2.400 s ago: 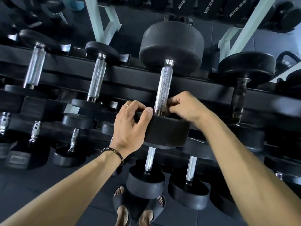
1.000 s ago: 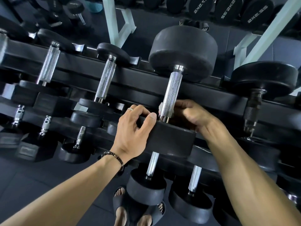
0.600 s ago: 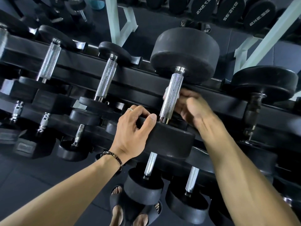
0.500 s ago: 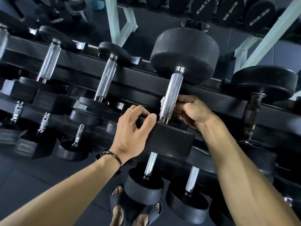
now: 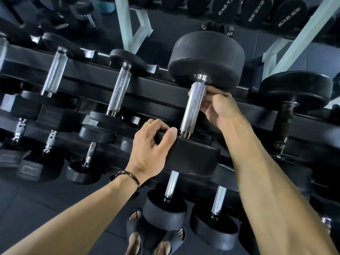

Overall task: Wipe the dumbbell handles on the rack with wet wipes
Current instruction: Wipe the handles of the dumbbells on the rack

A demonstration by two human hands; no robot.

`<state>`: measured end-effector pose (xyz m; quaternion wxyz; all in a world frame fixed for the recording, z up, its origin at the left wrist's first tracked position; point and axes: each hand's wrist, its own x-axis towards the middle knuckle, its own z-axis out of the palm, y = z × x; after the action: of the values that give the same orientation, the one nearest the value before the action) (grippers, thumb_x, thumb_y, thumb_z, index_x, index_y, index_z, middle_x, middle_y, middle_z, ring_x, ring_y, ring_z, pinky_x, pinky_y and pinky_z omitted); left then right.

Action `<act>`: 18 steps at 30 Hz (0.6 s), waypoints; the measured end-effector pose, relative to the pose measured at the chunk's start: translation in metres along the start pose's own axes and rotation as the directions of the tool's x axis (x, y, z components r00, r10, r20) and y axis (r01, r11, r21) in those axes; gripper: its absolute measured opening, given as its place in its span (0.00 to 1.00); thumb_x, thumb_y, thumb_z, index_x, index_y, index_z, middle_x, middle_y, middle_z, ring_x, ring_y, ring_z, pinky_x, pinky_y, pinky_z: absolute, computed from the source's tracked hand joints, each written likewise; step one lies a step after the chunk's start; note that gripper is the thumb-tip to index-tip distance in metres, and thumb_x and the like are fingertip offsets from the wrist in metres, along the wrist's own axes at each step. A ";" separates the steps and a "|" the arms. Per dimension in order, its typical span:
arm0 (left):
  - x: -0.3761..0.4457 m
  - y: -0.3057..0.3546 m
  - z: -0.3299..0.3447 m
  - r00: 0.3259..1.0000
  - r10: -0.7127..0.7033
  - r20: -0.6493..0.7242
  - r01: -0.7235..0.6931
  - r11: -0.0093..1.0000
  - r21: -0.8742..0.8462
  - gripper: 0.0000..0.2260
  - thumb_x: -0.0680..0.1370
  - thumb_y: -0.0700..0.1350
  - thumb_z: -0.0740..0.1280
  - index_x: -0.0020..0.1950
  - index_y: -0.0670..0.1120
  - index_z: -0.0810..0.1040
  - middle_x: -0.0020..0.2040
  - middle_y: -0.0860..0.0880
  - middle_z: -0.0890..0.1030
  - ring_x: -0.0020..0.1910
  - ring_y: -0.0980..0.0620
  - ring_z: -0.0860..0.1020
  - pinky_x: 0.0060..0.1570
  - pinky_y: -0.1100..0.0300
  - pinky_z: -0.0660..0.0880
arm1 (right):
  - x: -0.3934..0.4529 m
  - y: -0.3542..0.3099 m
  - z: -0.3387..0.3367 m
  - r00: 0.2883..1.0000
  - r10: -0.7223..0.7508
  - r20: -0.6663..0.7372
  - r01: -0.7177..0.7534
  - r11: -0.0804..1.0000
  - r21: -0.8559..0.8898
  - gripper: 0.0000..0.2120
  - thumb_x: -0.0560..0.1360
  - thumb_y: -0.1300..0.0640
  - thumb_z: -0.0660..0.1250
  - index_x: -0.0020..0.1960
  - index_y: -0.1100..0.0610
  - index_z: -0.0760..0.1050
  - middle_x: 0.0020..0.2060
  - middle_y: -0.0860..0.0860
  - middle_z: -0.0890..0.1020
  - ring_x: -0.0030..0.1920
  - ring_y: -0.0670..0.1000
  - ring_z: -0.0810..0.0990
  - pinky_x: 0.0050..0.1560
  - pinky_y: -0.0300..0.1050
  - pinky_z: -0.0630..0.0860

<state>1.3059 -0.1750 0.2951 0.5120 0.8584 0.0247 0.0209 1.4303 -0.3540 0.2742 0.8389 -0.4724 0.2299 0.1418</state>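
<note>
Dark rubber floor (image 5: 36, 208) below, pale green frame posts (image 5: 127, 24) at 12 o'clock behind black dumbbell rack (image 5: 156, 92). Mirrored white weight markings read on end plates (image 5: 255, 13) at 1 o'clock: apparently 57.5kg, 55kg, third unclear. Noted knurled chrome handle (image 5: 193, 107) of large dumbbell on top tier, near frame centre. Right hand (image 5: 219, 107) wrapped round upper end of handle from 3 o'clock side, fingers curled behind it, fingertip showing past its 9 o'clock edge; wet wipe not discernible under hand. Left hand (image 5: 150, 151) gripped rim of near weight head (image 5: 193, 157), thumb on top, ring and beaded bracelet (image 5: 128, 176) seen. Smaller dumbbells (image 5: 119, 92) at 9 to 10 o'clock. Sandalled feet (image 5: 136, 236) at 6 o'clock.
</note>
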 end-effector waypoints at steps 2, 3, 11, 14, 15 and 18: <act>0.000 0.000 0.000 1.000 -0.006 0.003 0.006 1.000 -0.003 0.14 0.73 0.60 0.60 0.35 0.52 0.73 0.36 0.62 0.74 0.40 0.57 0.72 0.42 0.70 0.65 | -0.009 0.006 0.001 0.999 0.017 0.041 -0.016 1.000 -0.020 0.16 0.77 0.76 0.56 0.51 0.63 0.80 0.43 0.58 0.86 0.47 0.57 0.86 0.47 0.48 0.83; 0.000 -0.001 0.000 1.000 -0.004 -0.001 0.004 1.000 -0.004 0.15 0.73 0.60 0.60 0.35 0.52 0.73 0.35 0.62 0.74 0.40 0.57 0.72 0.42 0.70 0.65 | -0.018 0.012 -0.003 0.994 0.043 0.104 -0.031 0.993 -0.117 0.17 0.78 0.75 0.55 0.51 0.63 0.80 0.43 0.57 0.86 0.45 0.55 0.86 0.47 0.47 0.83; -0.001 -0.001 -0.002 0.999 0.031 0.008 -0.031 0.999 -0.015 0.15 0.73 0.61 0.60 0.35 0.52 0.73 0.35 0.59 0.74 0.40 0.56 0.73 0.42 0.62 0.68 | -0.072 -0.003 -0.023 0.989 0.068 0.133 0.062 0.623 -0.780 0.22 0.75 0.74 0.59 0.47 0.51 0.84 0.35 0.51 0.85 0.33 0.43 0.81 0.34 0.34 0.78; -0.001 0.002 -0.003 0.998 0.013 0.065 -0.013 1.000 0.006 0.17 0.72 0.63 0.58 0.38 0.52 0.75 0.37 0.57 0.76 0.43 0.57 0.74 0.42 0.65 0.68 | -0.099 -0.013 -0.014 0.987 -0.158 0.023 0.128 0.697 -0.706 0.19 0.78 0.72 0.61 0.48 0.50 0.82 0.44 0.52 0.87 0.45 0.49 0.87 0.50 0.45 0.83; 0.000 0.005 -0.006 0.995 0.000 0.103 -0.001 1.000 0.011 0.16 0.72 0.64 0.58 0.41 0.52 0.77 0.39 0.57 0.77 0.44 0.59 0.75 0.43 0.66 0.69 | -0.107 -0.013 -0.009 0.976 -0.218 0.006 0.160 0.700 -0.696 0.18 0.78 0.71 0.61 0.49 0.50 0.82 0.44 0.51 0.87 0.45 0.50 0.87 0.51 0.45 0.82; 0.015 0.014 -0.015 0.972 -0.037 0.232 0.052 0.997 -0.062 0.11 0.75 0.56 0.69 0.54 0.53 0.78 0.44 0.57 0.81 0.45 0.61 0.78 0.47 0.66 0.74 | -0.128 -0.008 0.009 0.948 -0.317 -0.017 0.223 0.702 -0.677 0.14 0.79 0.69 0.63 0.54 0.53 0.83 0.44 0.50 0.87 0.45 0.50 0.87 0.49 0.44 0.83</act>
<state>1.3201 -0.1674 0.3149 0.5404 0.8365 -0.0165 -0.0898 1.3262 -0.3532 0.3503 0.6088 -0.7774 0.1470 0.0584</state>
